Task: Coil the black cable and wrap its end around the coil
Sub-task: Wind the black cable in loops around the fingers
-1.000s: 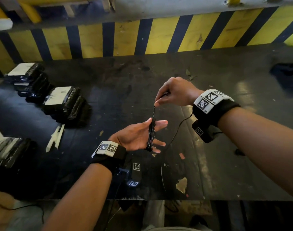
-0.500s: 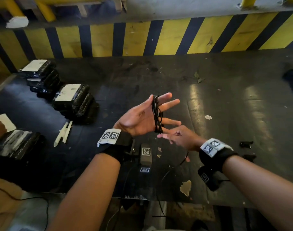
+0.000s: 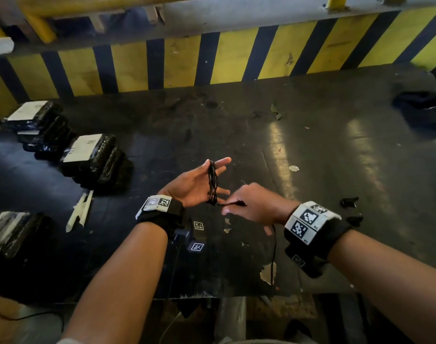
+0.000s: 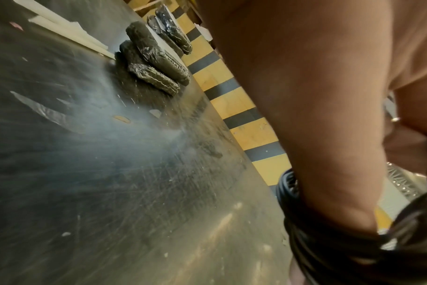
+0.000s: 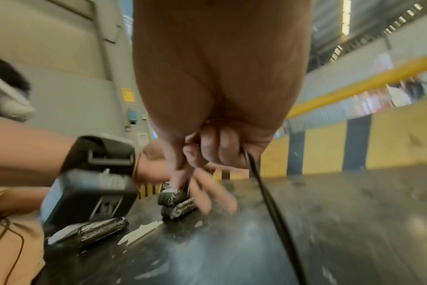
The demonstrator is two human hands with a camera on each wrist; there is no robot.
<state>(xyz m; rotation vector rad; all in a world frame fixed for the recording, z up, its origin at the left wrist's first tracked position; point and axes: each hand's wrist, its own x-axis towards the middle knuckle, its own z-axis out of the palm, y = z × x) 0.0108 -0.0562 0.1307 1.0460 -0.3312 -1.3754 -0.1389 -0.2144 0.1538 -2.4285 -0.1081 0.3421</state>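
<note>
The black cable is partly wound into a narrow coil looped over the straight fingers of my left hand, which is held palm up above the dark table. My right hand sits just right of the coil's lower end and pinches the cable there. From that hand the loose cable tail drops past the wrist and over the table's front edge. In the left wrist view the coil wraps around the fingers. The right wrist view shows the tail leaving the curled fingers.
Black wrapped bundles with white labels lie at the left of the table, more behind and at the near left. White plastic strips lie beside them. Small black pieces lie right; a yellow-black striped barrier runs behind.
My right hand has brought the cable from above the coil down under it and now pinches it at the coil's lower end. The left hand has tilted its fingers up.
</note>
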